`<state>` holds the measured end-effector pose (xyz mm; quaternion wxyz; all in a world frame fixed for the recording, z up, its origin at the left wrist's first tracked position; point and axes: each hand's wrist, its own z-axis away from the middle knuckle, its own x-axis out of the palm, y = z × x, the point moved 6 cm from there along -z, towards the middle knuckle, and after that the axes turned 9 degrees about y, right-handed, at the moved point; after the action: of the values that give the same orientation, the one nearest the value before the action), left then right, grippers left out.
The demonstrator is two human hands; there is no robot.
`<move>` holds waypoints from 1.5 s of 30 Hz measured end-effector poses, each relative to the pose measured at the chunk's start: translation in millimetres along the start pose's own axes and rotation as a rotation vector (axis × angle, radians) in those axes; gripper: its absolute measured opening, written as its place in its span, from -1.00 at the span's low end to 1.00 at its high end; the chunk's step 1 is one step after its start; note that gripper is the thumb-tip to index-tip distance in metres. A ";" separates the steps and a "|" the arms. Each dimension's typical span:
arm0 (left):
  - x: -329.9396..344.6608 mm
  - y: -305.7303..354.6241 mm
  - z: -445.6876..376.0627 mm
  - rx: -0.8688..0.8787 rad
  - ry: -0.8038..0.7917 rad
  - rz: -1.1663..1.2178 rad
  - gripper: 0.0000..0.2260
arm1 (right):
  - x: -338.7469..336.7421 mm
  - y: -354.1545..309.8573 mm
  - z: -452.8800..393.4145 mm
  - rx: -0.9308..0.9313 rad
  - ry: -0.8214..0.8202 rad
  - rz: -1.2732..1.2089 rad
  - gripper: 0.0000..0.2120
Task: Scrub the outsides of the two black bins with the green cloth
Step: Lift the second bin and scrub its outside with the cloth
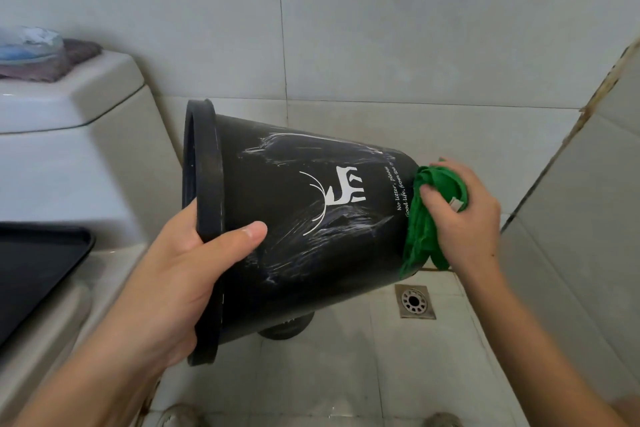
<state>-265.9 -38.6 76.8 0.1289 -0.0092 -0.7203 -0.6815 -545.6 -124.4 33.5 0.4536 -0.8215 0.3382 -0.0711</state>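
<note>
A black bin (298,253) with a white deer print and soapy streaks is held on its side in the air, rim to the left, base to the right. My left hand (183,267) grips the rim, thumb on the outer wall. My right hand (460,215) holds the bunched green cloth (424,229) and presses it against the bin's base. Under the held bin, part of a second dark object (287,326) shows on the floor; I cannot tell if it is the other bin.
A white toilet cistern (69,135) stands at left with a cloth and a plastic-wrapped item on its lid. A black tray (31,267) lies at the left edge. A metal floor drain (415,301) sits in the tiled floor under the bin's base. Tiled walls close in behind and right.
</note>
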 end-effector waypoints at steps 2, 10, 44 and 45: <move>-0.4 -0.9 0.8 -0.007 0.008 0.003 -0.74 | -1.5 -0.3 0.7 0.011 0.030 -0.005 -0.68; 1.2 -3.3 -1.3 -0.007 0.037 0.021 -0.74 | 16.7 -43.1 67.4 -0.461 -0.078 0.028 -0.51; 25.0 -24.9 2.7 0.077 -0.017 -0.053 -0.75 | 30.3 -55.9 72.3 -0.424 -0.042 -0.050 -0.44; 26.3 -26.6 2.3 0.071 -0.020 -0.045 -0.76 | 33.2 -69.0 84.7 -0.518 -0.072 -0.072 -0.45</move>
<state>-296.8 -42.4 55.9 0.1066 0.0046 -0.7454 -0.6580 -450.6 -61.1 32.9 0.2373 -0.9236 0.2995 0.0312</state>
